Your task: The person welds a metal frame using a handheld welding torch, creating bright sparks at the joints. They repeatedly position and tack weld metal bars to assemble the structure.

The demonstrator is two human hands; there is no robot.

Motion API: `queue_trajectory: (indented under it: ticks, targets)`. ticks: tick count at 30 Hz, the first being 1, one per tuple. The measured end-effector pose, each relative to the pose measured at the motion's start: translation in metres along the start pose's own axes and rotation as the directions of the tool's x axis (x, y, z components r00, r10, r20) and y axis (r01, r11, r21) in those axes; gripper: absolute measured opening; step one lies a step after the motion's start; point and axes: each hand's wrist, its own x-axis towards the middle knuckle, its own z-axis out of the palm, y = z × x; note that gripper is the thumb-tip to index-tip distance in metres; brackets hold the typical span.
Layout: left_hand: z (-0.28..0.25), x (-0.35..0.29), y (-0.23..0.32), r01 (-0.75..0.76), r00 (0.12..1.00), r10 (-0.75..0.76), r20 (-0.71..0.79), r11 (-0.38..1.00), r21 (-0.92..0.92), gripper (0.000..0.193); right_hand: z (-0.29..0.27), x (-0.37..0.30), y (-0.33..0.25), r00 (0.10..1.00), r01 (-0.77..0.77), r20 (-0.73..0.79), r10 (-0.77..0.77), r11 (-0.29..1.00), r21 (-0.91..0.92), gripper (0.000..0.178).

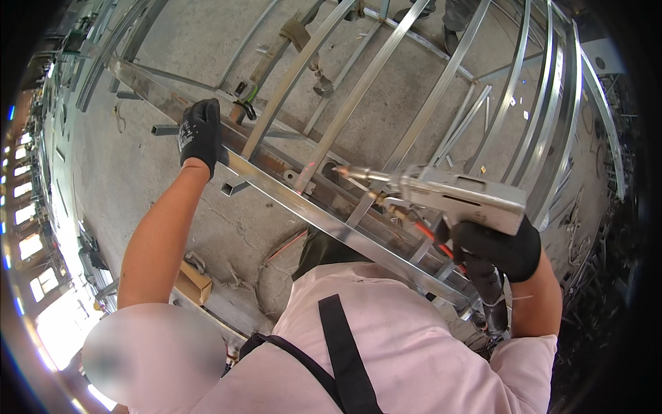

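Your left hand (201, 134), in a black glove, has its fingers curled down over the top edge of the long steel rail (289, 196) of a metal frame (441, 90), gripping it near its far-left end; the rail runs diagonally away from those fingers toward your right side. Your right hand (498, 245), also in a black glove, is wrapped tight around the grip of a silver handheld welding gun (458, 196), fingers closed beneath the gun's body. The gun's slim copper-coloured nozzle (348, 172) points left from your right fingers and its tip sits just above the rail, close to where a slanted crossbar (358, 93) meets it, roughly between your two hands. A thick black hose with a red lead (493, 290) drops from below your right fingers. Just beyond your left fingertips, a clamp with a green-and-black handle (245, 103) sits on the frame. Below your left forearm, on the concrete floor (138, 172), lies a small brown cardboard box (194, 283); you cannot tell what is inside it. Beyond the frame, curved metal strips (552, 124) lie stacked on the floor, well past your right fingers
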Motion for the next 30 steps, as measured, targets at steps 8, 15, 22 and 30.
queue_trajectory:
  ticks: [8, 15, 22, 30]
  targets:
    - [0.007, 0.003, -0.013, 0.014, 0.999, -0.012, 0.043, 0.999, -0.029, 0.048, -0.016, -0.062, 0.059, 0.895, 0.171, -0.417, -0.156, 0.985, -0.002, 0.027]
    - [-0.062, -0.014, 0.057, -0.441, 0.895, 0.44, -0.071, 0.897, 0.002, 0.042, -0.024, -0.111, 0.136, 0.616, 0.358, -0.764, -0.191, 0.932, 0.056, 0.026]
    - [-0.051, -0.08, 0.18, -0.972, 0.028, 0.86, 0.509, 0.142, -0.185, 0.04, -0.029, -0.154, 0.205, 0.487, 0.48, -0.866, -0.118, 0.864, 0.152, 0.031]
    - [-0.012, -0.095, 0.219, -0.997, -0.071, 0.328, 0.942, 0.004, -0.076, 0.031, -0.056, -0.168, 0.282, 0.189, 0.698, -0.982, 0.023, 0.7, 0.151, 0.024]
